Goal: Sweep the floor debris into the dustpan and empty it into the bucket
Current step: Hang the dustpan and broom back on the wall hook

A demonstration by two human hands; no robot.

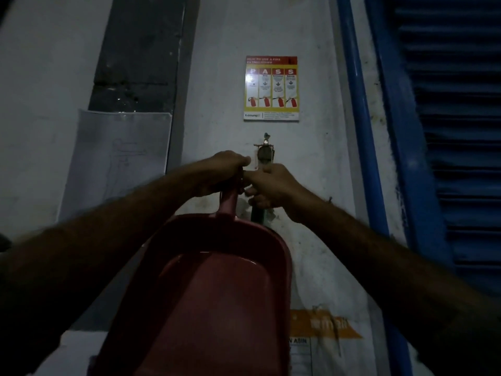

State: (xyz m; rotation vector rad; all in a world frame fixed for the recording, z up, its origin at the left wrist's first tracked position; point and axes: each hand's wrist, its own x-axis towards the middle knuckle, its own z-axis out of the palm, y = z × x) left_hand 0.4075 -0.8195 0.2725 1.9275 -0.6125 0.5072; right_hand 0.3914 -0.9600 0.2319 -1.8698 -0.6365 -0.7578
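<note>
The red dustpan (217, 289) is hanging nearest, below the extinguisher poster (271, 88), looking light, stiff and smooth. The left hand (222, 172) is gripping its handle top, the sensible hold; the right hand (268, 185) is curling fingers round a green handle (257, 214) beside it.

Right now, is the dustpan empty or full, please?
Empty, it seems: the dustpan's red inside shows bare, though dim light could hide dust.

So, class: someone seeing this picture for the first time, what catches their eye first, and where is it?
Probably the big red dustpan filling the lower centre, hanging pan-down by its handle, which the left hand grips. Next, the bright yellow-and-red fire extinguisher poster on the white wall above. The right hand grips a dark green handle beside it.
</note>
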